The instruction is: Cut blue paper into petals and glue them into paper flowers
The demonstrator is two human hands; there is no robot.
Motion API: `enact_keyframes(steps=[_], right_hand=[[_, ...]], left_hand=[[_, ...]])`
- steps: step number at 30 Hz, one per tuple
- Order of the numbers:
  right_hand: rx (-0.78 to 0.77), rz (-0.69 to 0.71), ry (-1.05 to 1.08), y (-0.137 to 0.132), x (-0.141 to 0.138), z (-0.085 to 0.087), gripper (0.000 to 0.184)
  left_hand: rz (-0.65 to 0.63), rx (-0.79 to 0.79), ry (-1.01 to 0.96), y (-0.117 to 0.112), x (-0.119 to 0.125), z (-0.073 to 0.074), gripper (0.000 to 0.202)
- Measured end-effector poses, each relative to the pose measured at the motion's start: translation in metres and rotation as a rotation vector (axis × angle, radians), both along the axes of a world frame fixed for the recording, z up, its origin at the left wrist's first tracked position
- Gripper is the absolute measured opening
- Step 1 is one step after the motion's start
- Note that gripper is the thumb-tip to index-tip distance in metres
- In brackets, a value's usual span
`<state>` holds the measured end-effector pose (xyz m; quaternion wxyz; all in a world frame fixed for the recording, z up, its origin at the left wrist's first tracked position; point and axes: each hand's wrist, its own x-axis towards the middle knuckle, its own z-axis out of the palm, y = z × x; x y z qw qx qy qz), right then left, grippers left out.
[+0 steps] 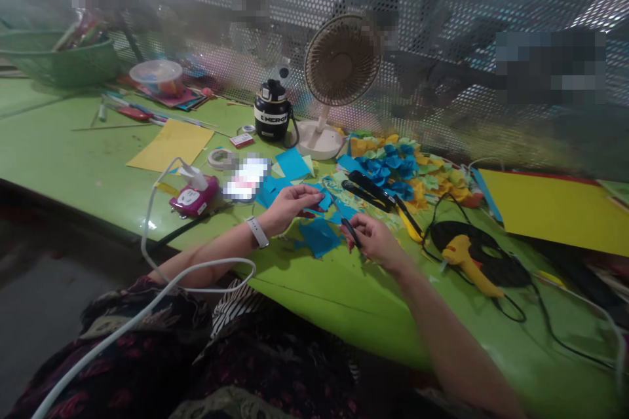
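Your left hand (293,203) pinches the small blue paper (325,200) above the worktop (93,150); your right hand (377,241) is closed around the scissors (350,233), whose long axis points forward and leftward, to this paper

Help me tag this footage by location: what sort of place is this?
Probably a craft work area, judging by the scissors in the right hand, the yellow glue gun and the heap of coloured paper pieces.

2 hands (289,209) (377,241), 1 scissors (350,233), 1 fan (341,62)
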<state>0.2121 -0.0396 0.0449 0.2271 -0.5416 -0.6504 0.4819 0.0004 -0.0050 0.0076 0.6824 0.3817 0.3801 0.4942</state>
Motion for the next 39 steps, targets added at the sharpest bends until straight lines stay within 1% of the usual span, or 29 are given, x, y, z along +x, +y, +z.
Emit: enact_keyframes(steps=[5,9,14,18,23,26,29,34,37,39], right_hand=[[0.007,0.0,0.005,0.0,0.0,0.0,0.058],[-0.025,-0.006,0.02,-0.001,-0.001,0.002,0.06],[-0.061,-0.026,0.046,-0.001,-0.001,0.005,0.062],[-0.046,-0.012,0.038,-0.001,-0.001,0.006,0.062],[-0.009,0.002,0.029,0.0,0.0,0.001,0.059],[-0.008,0.005,0.031,0.0,-0.001,0.0,0.059],[0.004,-0.026,0.043,0.0,-0.001,0.001,0.059],[0.061,-0.122,0.07,0.003,0.005,0.002,0.059],[0.149,-0.183,0.046,0.009,0.013,0.0,0.059],[0.239,-0.217,-0.012,0.013,0.021,-0.001,0.057]], left_hand=[[0.04,-0.003,0.002,0.0,0.0,0.001,0.026],[0.03,0.008,0.0,0.0,-0.001,0.001,0.026],[-0.012,0.021,0.015,0.001,-0.001,-0.001,0.025],[-0.022,0.023,0.009,0.001,-0.002,0.001,0.024],[0.017,0.006,0.0,0.0,-0.002,0.005,0.026],[0.028,0.002,0.003,0.0,-0.002,0.004,0.026],[0.029,0.011,0.009,0.001,-0.003,0.002,0.025],[0.037,-0.02,-0.028,0.002,-0.003,0.004,0.032],[0.056,-0.113,-0.089,0.002,-0.002,0.008,0.035],[0.076,-0.182,-0.119,0.003,-0.001,0.008,0.033]])
